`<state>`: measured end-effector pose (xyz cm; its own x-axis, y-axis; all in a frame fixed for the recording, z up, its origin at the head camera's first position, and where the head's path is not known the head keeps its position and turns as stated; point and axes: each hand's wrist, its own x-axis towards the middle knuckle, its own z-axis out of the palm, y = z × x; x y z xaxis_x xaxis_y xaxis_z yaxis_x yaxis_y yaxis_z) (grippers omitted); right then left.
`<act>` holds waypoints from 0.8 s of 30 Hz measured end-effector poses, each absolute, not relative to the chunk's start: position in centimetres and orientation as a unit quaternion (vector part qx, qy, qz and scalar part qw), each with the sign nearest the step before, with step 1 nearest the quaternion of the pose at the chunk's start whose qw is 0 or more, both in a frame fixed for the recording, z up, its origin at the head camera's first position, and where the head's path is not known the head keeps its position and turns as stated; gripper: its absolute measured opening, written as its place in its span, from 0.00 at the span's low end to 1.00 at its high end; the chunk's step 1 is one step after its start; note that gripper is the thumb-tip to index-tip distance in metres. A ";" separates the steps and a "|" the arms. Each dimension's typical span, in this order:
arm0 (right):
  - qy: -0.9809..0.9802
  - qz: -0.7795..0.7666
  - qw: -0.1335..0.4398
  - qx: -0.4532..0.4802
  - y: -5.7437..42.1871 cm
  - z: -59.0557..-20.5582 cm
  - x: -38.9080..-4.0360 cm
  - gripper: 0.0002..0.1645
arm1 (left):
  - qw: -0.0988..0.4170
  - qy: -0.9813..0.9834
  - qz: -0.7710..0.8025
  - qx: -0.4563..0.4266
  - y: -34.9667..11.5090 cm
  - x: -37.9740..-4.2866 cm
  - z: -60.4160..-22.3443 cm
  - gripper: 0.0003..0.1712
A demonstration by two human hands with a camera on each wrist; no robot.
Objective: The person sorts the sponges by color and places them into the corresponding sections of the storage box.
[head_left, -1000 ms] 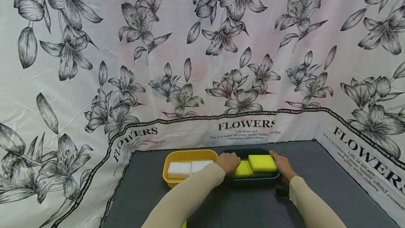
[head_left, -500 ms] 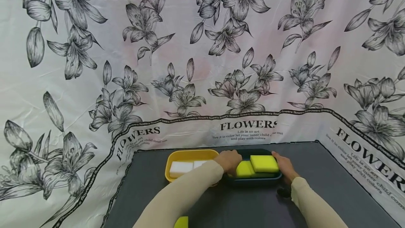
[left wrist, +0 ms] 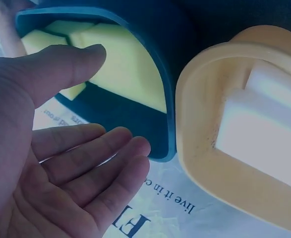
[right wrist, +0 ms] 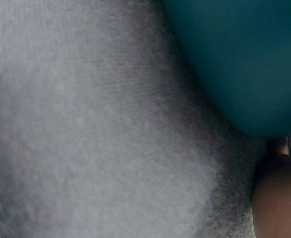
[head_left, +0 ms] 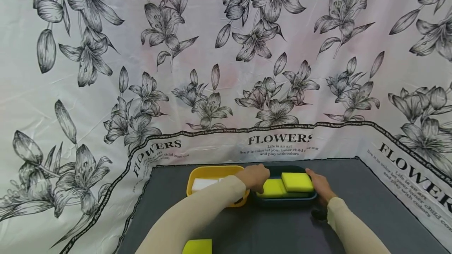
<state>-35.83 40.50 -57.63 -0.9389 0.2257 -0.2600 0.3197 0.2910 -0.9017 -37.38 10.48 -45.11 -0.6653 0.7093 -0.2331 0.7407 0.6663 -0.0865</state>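
Observation:
My left hand (head_left: pixel 252 177), thumb and fingers apart, is over the left end of a dark teal tub (head_left: pixel 286 204). Nothing lies between its fingers in the left wrist view, where the thumb overlaps a yellow sponge (left wrist: pixel 123 67) inside the tub. Several yellow sponges fill the tub, and one yellow sponge (head_left: pixel 297 182) sits raised on the others at the right. My right hand (head_left: pixel 320 186) holds the tub's right end from outside. In the right wrist view only a blurred part of that hand (right wrist: pixel 279 203) shows beside the teal wall; most of its fingers are hidden.
A yellow tub (head_left: pixel 197 172) with white sponges (left wrist: pixel 264 134) stands directly left of the teal one. Nearer the front, another yellow sponge (head_left: pixel 197 246) lies on the grey table (head_left: pixel 275 234). A small black object (head_left: pixel 319 214) is by the right wrist. Flower-printed cloth (head_left: pixel 212 50) hangs behind.
My left hand has drawn slightly up and left, showing more of the yellow sponge beneath. The right hand keeps its place on the tub. The view has shifted, revealing more of the front sponge.

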 end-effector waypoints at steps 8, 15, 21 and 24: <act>0.802 -0.573 0.040 0.165 40.7 -57.9 -35.9 0.63 | 0.088 0.905 -0.084 0.408 9.7 -36.1 -43.8 0.17; 0.810 -0.564 0.037 0.156 40.8 -57.9 -35.8 0.63 | 0.068 0.900 -0.082 0.423 8.6 -35.1 -43.5 0.17; 0.812 -0.563 0.031 0.154 40.7 -57.6 -35.7 0.63 | 0.041 0.898 -0.084 0.430 7.5 -34.5 -43.6 0.11; 0.813 -0.560 0.030 0.154 40.6 -57.7 -35.8 0.62 | 0.046 0.901 -0.093 0.422 6.7 -33.9 -43.4 0.13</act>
